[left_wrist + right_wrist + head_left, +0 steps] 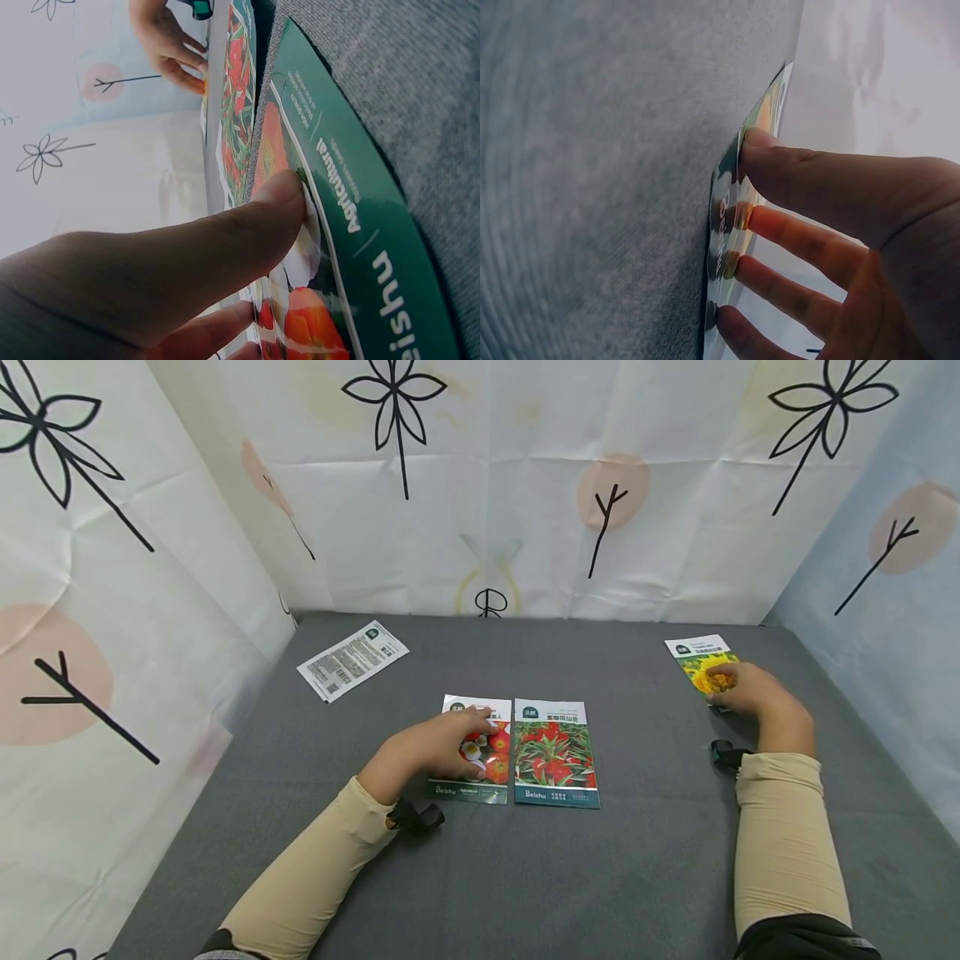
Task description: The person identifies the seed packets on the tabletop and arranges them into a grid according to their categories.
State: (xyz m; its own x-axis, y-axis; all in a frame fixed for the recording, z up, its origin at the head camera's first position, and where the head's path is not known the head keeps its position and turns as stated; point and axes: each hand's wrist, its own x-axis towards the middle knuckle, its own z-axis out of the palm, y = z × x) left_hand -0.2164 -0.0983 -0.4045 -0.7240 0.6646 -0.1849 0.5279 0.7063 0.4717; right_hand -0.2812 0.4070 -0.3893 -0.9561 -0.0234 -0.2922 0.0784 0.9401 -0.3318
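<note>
My left hand [450, 745] rests on a seed packet with red and white flowers [497, 768], its thumb and fingertips on the printed face. In the left wrist view the thumb presses near the green bottom band of that packet [352, 195]. Just to its right, side by side, lies a packet with red spiky flowers [555, 752]. At the far right, my right hand [753, 693] touches a packet with yellow flowers [701, 664]. The right wrist view has spread fingertips and thumb against the glossy face of this packet [724, 217].
A white packet [352, 660] lies back side up and slanted at the back left of the grey table [525, 877]. Patterned cloth walls [487, 485] enclose the table at the back and both sides. Dark straps sit at both wrists.
</note>
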